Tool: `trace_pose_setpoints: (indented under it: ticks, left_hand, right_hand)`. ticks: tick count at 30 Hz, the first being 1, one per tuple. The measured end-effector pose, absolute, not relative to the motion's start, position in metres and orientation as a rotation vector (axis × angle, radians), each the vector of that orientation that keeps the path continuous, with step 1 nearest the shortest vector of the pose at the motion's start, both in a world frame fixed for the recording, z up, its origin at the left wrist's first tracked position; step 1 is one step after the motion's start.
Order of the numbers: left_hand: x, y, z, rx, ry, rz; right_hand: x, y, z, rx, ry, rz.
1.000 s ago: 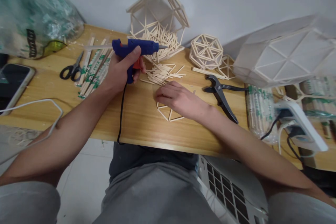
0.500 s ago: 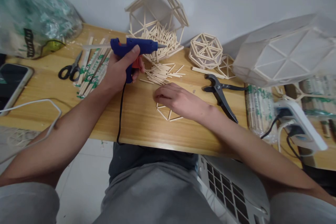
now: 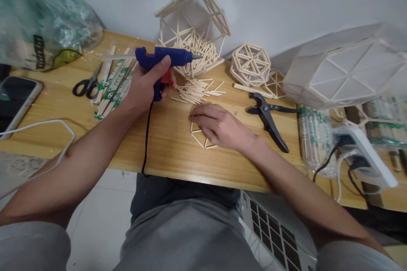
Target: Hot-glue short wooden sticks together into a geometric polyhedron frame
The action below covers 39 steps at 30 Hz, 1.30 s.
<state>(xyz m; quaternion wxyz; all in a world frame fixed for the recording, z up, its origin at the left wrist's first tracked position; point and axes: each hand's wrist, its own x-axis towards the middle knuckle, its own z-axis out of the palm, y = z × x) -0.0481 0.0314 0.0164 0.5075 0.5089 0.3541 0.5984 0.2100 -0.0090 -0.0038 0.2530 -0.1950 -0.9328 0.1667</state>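
Note:
My left hand [image 3: 149, 80] is wrapped round the handle of a blue glue gun [image 3: 168, 56], fingers at its orange trigger. The nozzle points right, in front of a heap of short wooden sticks [image 3: 199, 48], and a pale glue stick [image 3: 117, 56] juts from the back. On the table, my right hand [image 3: 216, 123] is bent over a small flat frame of wooden sticks [image 3: 199, 139]. Its fingers are drawn together at the frame's upper left; whatever they pinch is hidden. The hand covers much of the frame. Loose short sticks [image 3: 195, 91] lie just beyond it.
Black pliers [image 3: 269, 120] lie to the right, near a white power strip [image 3: 370, 156]. Stick-built polyhedra [image 3: 251, 64] and a large papered one [image 3: 346, 70] stand along the wall. Scissors [image 3: 87, 85], wrapped chopsticks [image 3: 114, 84] and a phone [image 3: 19, 97] are on the left.
My right hand has settled slightly lower over the small frame, its fingers shifting a little. The left hand keeps the glue gun nearly still. The view has tilted slightly.

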Motion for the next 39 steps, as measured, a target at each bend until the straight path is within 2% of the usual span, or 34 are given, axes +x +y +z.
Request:
trace_pose_setpoints:
  ticks: [39]
  left_hand:
    - [-0.045,0.031,0.016,1.225,0.898,1.458]
  right_hand:
    - [0.201,-0.018,-0.021,-0.682,-2.327,0.564]
